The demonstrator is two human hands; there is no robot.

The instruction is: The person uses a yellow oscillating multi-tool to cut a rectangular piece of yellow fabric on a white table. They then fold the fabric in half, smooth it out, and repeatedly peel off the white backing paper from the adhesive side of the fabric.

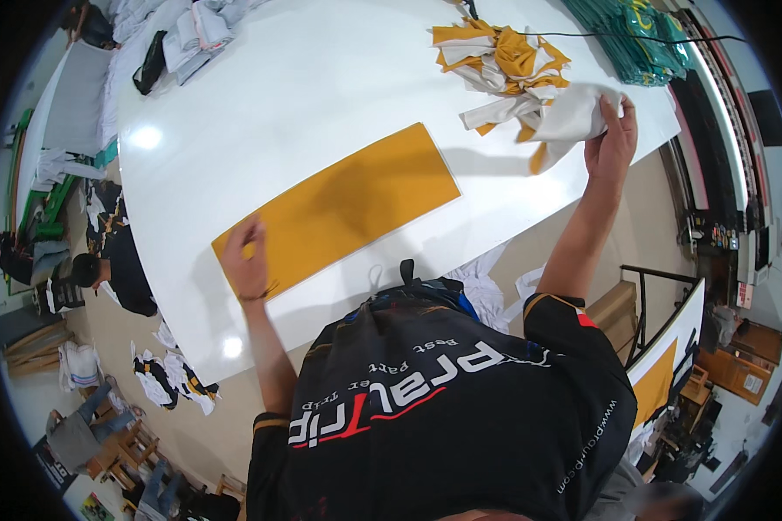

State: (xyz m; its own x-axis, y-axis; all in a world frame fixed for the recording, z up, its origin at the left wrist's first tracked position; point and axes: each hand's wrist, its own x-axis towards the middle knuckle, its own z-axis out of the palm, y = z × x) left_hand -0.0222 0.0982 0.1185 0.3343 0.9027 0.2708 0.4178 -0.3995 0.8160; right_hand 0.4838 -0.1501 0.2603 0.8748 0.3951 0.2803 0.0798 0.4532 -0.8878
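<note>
The left hand (246, 258) is at the left end of a long yellow cloth sheet (347, 195); its fingers are loosely bent, with a small gap beside the thumb; I cannot tell whether it pinches the sheet or only rests there; a thin dark band (261, 293) is around its wrist. The sheet lies flat on the white table (278, 104), in front of the person; it lies slanted, with its left end nearer to the body and its right end farther; a shadow falls over its middle, and a thin white line shows along its near edge.

The right hand (613, 143) is away to the right, near the table's edge; its thumb and fingers are closed together on the end of a white cloth piece (573, 117); this piece spreads leftward from the fingers, and some yellow shows below it. Just beyond is a loose heap of yellow and white strips (513, 56); it is apart from the sheet; farther to the right are green bundles (647, 52), and a black cable (617, 38) passes over them.

At the far left of the table are pale folded cloths (198, 42), with a narrow black object (150, 62) beside them; another person in black (129, 269) is beyond the table's left edge.
</note>
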